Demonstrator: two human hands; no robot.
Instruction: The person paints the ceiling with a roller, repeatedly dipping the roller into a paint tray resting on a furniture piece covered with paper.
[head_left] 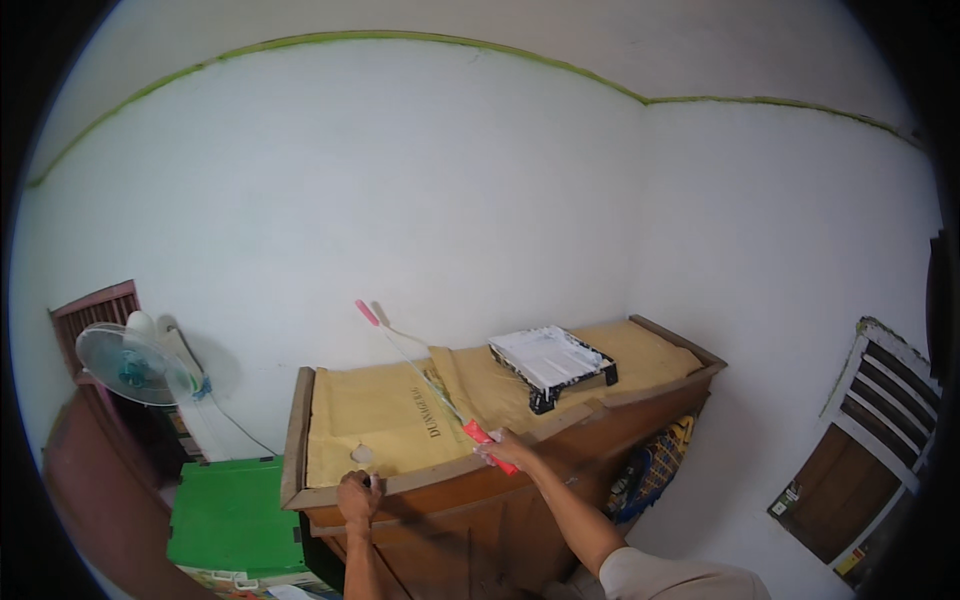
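My right hand [503, 449] grips the red handle of a paint roller [428, 379]. Its long thin metal rod slants up and away to the left, and the small pink roller head [367, 312] is at or close to the white wall. My left hand [359, 497] is closed over the front wooden rim of a brown cabinet [440, 520], near its left corner. Brown paper [350, 410] covers the cabinet top. On it, right of the roller, stands a black paint tray [548, 360] smeared with white paint.
A white wall [380, 200] rises behind the cabinet, with a green strip [370, 36] along its top. To the left are a standing fan [135, 365] and a green lidded box [228, 515]. A brown slatted panel [840, 490] with a white frame is on the right.
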